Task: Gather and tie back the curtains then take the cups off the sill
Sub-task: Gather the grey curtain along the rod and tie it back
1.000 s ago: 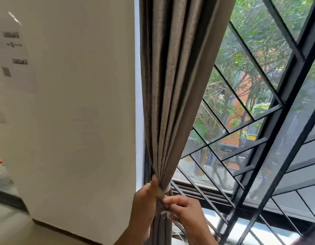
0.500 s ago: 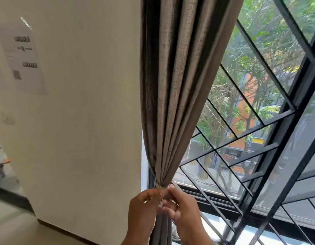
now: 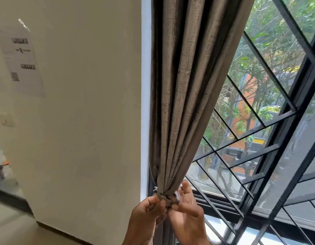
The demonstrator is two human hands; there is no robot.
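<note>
Low at the window's left edge, the grey-brown curtain [image 3: 185, 96] is bunched into a tight neck beside the cream wall [image 3: 86, 121], cinched by a knotted tie-back [image 3: 168, 200]. Both hands meet at that knot: the left hand [image 3: 146, 216] pinches the tie-back between thumb and fingertips, and the right hand [image 3: 188, 214] pinches it from the other side with its upper fingers spread loose. Behind, black window bars [image 3: 269, 152] cross the glass.

A pale floor [image 3: 10, 232] shows at lower left, meeting the cream wall [image 3: 86, 121] at a dark skirting
</note>
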